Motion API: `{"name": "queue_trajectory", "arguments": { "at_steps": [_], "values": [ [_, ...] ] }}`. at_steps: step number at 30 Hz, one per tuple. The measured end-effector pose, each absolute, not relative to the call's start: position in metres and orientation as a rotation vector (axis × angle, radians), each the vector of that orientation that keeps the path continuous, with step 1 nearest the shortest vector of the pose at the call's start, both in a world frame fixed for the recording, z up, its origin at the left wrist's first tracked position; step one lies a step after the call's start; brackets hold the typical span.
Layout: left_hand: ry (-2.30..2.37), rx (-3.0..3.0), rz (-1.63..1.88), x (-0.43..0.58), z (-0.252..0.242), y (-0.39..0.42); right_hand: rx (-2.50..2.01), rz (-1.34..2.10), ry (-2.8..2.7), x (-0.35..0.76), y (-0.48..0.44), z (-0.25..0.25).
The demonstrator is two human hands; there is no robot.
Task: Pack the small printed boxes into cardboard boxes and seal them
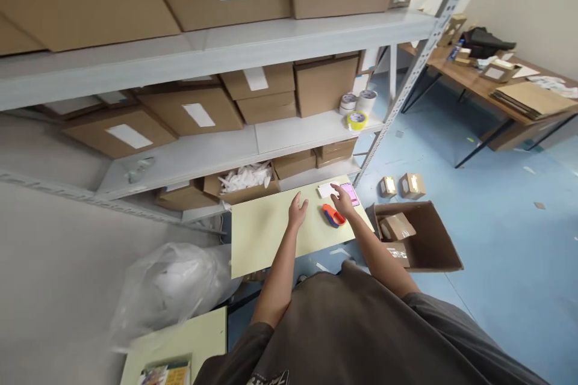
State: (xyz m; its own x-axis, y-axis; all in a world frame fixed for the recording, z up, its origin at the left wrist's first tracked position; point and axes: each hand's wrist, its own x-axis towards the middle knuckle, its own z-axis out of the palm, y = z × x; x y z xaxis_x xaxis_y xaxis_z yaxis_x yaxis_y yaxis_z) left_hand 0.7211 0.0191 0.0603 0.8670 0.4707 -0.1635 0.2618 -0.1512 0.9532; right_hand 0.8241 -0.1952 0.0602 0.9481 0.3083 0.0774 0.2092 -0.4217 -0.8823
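My left hand (297, 212) hovers over the pale yellow table (257, 234), fingers apart and nothing in it. To its right, my right hand (343, 200) is held with thumb and fingers spread, also holding nothing. Just below the right hand lies an orange and blue tape dispenser (334, 215). A white card or small stack of labels (326, 190) sits beside the right fingertips, partly covered by them. Behind that hand is a phone (350, 194) with a lit pink screen, lying near the table's right end.
Metal shelving (316, 144) with cardboard boxes (266, 105) and tape rolls (356, 120) stands ahead. An open carton (436, 234) with small boxes is on the floor at right, near two small boxes (412, 185). A clear plastic bag (176, 283) bulges at left; a wooden desk (478, 87) stands far right.
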Motion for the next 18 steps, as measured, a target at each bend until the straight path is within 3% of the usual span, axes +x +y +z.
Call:
{"name": "queue_trajectory", "arguments": {
  "at_steps": [8, 18],
  "values": [
    [0.648, 1.697, 0.261, 0.681, 0.054, 0.104, -2.103, 0.08, -0.495, 0.79, -0.129, 0.07],
    [0.642, 1.722, 0.053, 0.706, 0.006, 0.04, -2.274, 0.099, -0.228, 0.762, -0.205, 0.004]
  ]
}}
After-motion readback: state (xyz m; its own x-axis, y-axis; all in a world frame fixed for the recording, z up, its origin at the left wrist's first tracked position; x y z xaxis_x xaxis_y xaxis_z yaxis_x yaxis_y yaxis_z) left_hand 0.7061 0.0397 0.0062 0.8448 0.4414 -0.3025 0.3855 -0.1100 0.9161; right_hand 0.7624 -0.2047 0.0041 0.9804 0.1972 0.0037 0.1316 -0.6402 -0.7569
